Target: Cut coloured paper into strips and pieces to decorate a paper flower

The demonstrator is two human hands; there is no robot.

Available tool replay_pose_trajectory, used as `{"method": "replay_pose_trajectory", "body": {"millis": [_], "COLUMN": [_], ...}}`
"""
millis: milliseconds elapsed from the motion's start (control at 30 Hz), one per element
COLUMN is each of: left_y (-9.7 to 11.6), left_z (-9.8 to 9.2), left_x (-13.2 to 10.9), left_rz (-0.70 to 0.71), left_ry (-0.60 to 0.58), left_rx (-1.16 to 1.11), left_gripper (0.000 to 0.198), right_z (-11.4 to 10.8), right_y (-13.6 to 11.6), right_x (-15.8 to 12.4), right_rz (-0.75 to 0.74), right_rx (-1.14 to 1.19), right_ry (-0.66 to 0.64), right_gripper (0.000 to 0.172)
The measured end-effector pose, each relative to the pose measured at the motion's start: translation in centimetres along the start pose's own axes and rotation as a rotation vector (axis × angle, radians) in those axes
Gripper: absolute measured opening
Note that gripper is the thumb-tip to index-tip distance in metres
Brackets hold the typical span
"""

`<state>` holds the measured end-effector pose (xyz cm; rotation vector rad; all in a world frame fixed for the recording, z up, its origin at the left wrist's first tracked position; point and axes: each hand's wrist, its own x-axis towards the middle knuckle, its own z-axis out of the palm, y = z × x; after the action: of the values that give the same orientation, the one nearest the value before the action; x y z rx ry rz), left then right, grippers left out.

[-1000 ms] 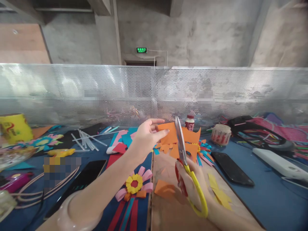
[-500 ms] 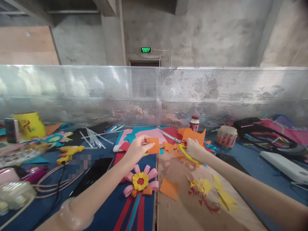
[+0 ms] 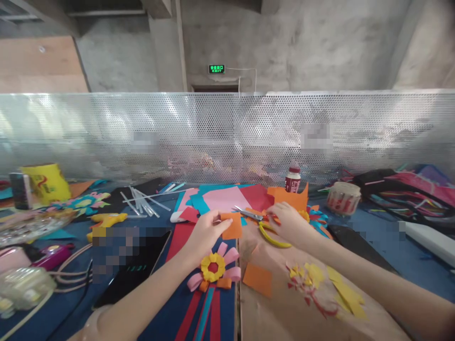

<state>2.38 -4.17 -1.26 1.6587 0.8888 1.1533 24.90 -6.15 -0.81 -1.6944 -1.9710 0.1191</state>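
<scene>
My left hand pinches a small orange paper square between thumb and fingers, above the table. My right hand is at the scissors, its bent fingers at the upper handle; the lower yellow loop shows uncovered. The scissors' blades point left toward pink and red paper. Below my left hand lies a paper flower with a yellow ring, pink loops, and red and blue strips. Another orange paper square lies on the brown board.
Yellow and red paper scraps lie on the board's right. A black phone, a yellow glue gun and clear glue sticks are on the left. Behind my right hand stand a small bottle and a jar. A perforated metal screen borders the back.
The scissors have lowered and turned, and my right fingers have shifted on the handle, baring the lower loop. My left hand still holds the orange square. The view has shifted slightly.
</scene>
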Motion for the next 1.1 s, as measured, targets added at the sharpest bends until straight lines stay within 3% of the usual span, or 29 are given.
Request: {"method": "replay_pose_trajectory", "body": {"millis": [133,200,267,367,433,500,533,600,733,867,1000,1100], "left_y": [0.1,0.0,-0.2,-0.5,-0.6,-0.3,-0.1,0.4,0.9,0.3,0.4,1.0], "left_z": [0.4,0.7,1.0,1.6,2.0,2.3,2.5,2.9,3.5,4.0,4.2,4.3], "left_x": [-0.4,-0.7,-0.9,-1.2,-1.5,-2.0,-2.2,-2.7,-3.6,-3.9,-4.2,-4.5], "left_rz": [-0.010,-0.033,-0.073,-0.121,-0.135,-0.148,-0.157,-0.182,-0.300,-0.340,-0.306,-0.316], "left_ry": [-0.010,-0.036,-0.069,-0.070,-0.072,-0.101,-0.116,-0.144,-0.217,-0.307,-0.304,-0.309], "left_rx": [-0.008,-0.041,-0.091,-0.116,-0.103,-0.077,-0.060,-0.021,0.034,-0.147,-0.113,-0.025], "left_gripper": [0.018,0.019,0.019,0.018,0.018,0.019,0.020,0.022,0.026,0.024,0.025,0.028], "right_z": [0.3,0.9,1.4,1.4,1.1,0.8,0.8,1.2,2.1,2.4,2.6,2.7], "right_y": [-3.6,-4.2,-4.0,-3.1,-2.9,-2.9,-2.9,-3.0,-2.8,-2.2,-1.8,-1.8], "right_x": [-6.4,-8.8,-10.2,-10.5,-9.7,-8.5,-7.8,-6.8,-6.3,-7.2,-7.7,-7.9], "right_rz": [-0.405,-0.450,-0.523,-0.568,-0.386,-0.102,0.011,0.091,0.074,0.092,-0.201,-0.470], "right_rx": [-0.089,-0.156,-0.164,-0.091,-0.010,0.174,0.315,0.582,0.799,0.672,0.391,0.225], "right_ry": [-0.251,-0.345,-0.355,-0.191,-0.026,0.113,0.108,0.055,0.014,0.173,0.375,0.474], "right_gripper": [0.031,0.035,0.035,0.026,0.019,0.017,0.019,0.024,0.019,0.016,0.009,0.017]}}
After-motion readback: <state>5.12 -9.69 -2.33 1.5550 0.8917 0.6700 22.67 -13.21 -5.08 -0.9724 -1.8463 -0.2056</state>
